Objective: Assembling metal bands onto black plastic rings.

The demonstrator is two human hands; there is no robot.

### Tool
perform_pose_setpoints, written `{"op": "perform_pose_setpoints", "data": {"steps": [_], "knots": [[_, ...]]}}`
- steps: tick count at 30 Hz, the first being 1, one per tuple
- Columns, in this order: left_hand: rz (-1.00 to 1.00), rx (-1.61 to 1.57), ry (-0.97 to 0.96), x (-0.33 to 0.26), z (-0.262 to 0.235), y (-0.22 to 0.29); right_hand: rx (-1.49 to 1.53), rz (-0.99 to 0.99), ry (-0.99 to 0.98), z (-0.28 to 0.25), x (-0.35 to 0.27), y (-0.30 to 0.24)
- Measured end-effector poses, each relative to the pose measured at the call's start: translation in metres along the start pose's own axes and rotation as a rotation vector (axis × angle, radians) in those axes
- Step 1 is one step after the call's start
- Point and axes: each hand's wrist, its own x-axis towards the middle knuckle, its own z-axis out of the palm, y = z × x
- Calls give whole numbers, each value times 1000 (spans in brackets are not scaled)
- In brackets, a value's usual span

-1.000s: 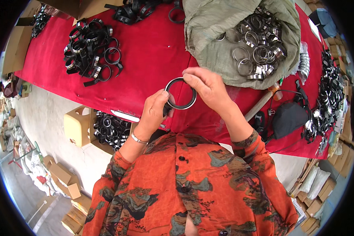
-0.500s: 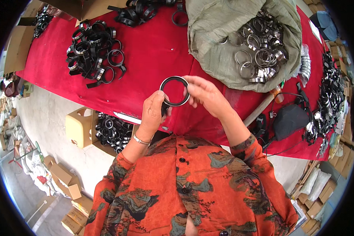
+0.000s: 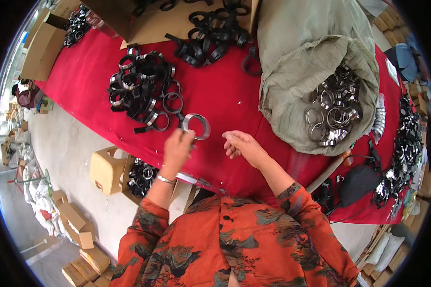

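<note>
My left hand [image 3: 177, 152], slightly blurred, is closed on the lower left edge of a silver metal ring [image 3: 206, 128] with black at its lower part. The ring is held above the red cloth, just right of a heap of black pieces with silver rings [image 3: 142, 86]. To the right, my right hand [image 3: 246, 148] hangs apart from the ring with its fingers loosely bent and apart, nothing seen in them. An open green woven sack [image 3: 285, 122] beyond it holds many loose silver rings [image 3: 337, 115].
Black ring-shaped pieces [image 3: 208, 36] lie by a cardboard box [image 3: 165, 31] at the back. A hammer-like wooden handle [image 3: 324, 176] and a black pouch [image 3: 361, 185] lie at right. Below the table's left edge are a yellow stool [image 3: 105, 170] and a box of black pieces [image 3: 141, 177].
My right hand has let go of the ring. My left hand has carried it leftward, toward the heap of black pieces. The view has shifted, showing more of the table's back.
</note>
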Motion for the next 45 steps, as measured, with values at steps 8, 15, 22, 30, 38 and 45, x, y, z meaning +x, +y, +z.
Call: {"op": "perform_pose_setpoints", "data": {"steps": [8, 15, 22, 30, 38, 45], "knots": [[698, 765, 415, 36, -72, 2, -1280, -784, 750, -34, 105, -87], [654, 414, 56, 5, -58, -7, -1114, -774, 643, -19, 96, -72], [881, 513, -20, 16, -16, 34, -1067, -845, 74, 20, -20, -37], [-321, -34, -994, -19, 27, 10, -1095, -763, -21, -7, -95, -28], [-333, -459, -958, -48, 68, 17, -1159, -607, 706, -126, -59, -43], [-239, -532, -752, -64, 74, 19, -1299, -556, 970, -174, 7, -41]]}}
